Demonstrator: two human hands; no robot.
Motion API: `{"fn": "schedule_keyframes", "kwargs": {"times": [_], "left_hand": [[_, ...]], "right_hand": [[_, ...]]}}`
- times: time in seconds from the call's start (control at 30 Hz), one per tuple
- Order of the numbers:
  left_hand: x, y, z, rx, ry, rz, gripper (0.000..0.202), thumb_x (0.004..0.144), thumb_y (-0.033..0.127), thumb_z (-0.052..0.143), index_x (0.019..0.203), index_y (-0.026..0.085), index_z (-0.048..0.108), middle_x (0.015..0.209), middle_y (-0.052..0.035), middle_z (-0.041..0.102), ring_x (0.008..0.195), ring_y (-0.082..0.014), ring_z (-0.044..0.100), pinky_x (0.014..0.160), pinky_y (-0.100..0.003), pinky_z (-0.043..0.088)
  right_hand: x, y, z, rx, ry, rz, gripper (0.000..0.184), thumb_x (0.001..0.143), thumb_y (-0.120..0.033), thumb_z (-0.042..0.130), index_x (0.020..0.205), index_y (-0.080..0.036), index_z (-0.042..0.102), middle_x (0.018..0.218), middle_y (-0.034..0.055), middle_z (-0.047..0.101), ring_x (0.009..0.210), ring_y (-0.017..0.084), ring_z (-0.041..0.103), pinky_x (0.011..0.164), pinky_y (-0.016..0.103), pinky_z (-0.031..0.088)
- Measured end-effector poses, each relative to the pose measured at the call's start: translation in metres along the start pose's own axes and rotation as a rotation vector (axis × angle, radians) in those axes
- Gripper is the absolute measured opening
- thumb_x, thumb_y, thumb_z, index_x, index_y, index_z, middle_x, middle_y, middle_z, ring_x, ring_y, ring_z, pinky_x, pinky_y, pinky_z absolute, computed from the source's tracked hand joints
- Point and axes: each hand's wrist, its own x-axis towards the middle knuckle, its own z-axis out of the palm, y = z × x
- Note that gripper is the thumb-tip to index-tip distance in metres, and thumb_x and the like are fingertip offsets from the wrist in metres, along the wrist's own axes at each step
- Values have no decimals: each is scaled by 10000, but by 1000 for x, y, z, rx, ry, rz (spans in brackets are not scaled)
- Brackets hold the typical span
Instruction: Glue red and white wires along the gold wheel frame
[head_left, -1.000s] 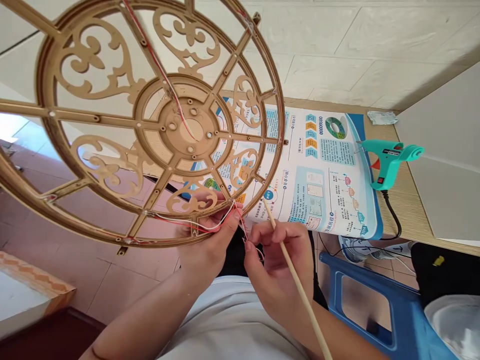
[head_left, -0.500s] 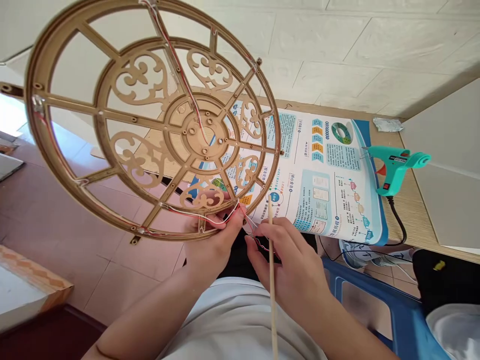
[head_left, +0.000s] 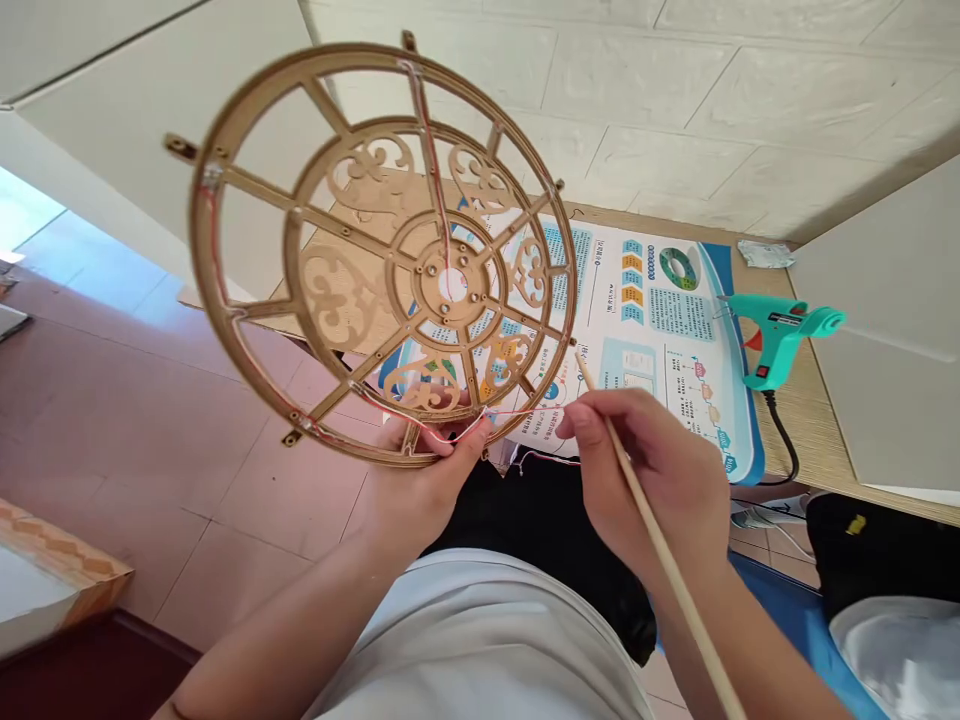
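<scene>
A round gold-coloured openwork frame, with spokes and scroll ornaments, is tilted up in front of me. My left hand grips its lower rim, the thumb pressed near a red and white wire. That wire runs along the rim and stretches right from the thumb to my right hand, whose thumb and forefinger pinch it. The same right hand also holds a thin wooden stick, slanting up to the left. More thin wire runs along the spokes, and a loose piece hangs below the table edge.
On the table lies a printed poster with a teal hot glue gun at its right side. A crumpled silvery packet lies behind it. A wall rises at the back; a blue stool stands at lower right.
The frame has shifted right and away from me, turning somewhat. My right hand has moved right, pulling the wire out straighter, and the stick now leans instead of standing nearly vertical.
</scene>
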Motion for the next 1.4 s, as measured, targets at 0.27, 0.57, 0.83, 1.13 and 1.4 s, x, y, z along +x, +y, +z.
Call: {"fn": "schedule_keyframes", "kwargs": {"times": [0.27, 0.57, 0.83, 1.13, 1.4], "left_hand": [[4, -2, -9, -53, 6, -118, 448, 748, 267, 912, 582, 210, 500, 896, -49, 806, 991, -251, 788, 968, -393, 644], [13, -6, -18, -408, -103, -351, 479, 695, 250, 947, 622, 180, 479, 938, -19, 770, 825, -149, 755, 791, -261, 645], [35, 29, -11, -573, -189, -389, 306, 644, 165, 935, 806, 191, 677, 856, 6, 750, 684, -119, 694, 711, -241, 648], [71, 58, -17, -588, 72, -204, 344, 549, 94, 963, 742, 202, 699, 795, 41, 706, 750, -97, 669, 708, -157, 644], [74, 24, -49, -446, 168, -79, 207, 759, 123, 877, 815, 249, 722, 882, 31, 736, 846, -118, 693, 833, -184, 655]], "right_hand": [[35, 25, -26, -181, -257, -240, 318, 1016, -445, 638, 793, -242, 535, 553, -64, 537, 423, 100, 450, 459, 243, 315], [57, 39, -52, -427, -48, -313, 93, 955, -333, 700, 901, -272, 654, 631, -25, 583, 552, 132, 570, 534, 281, 392], [117, 44, -89, -468, -23, -204, 134, 1016, -363, 572, 1024, -284, 679, 908, 79, 692, 954, 293, 717, 787, 451, 471], [212, 30, -131, -597, 105, -352, 246, 975, -461, 645, 884, -245, 719, 1041, 32, 730, 1008, 229, 717, 761, 376, 452], [285, 61, -70, -596, -197, -217, 591, 777, -455, 863, 1203, -91, 677, 1229, 138, 730, 1087, 250, 689, 882, 358, 523]]}}
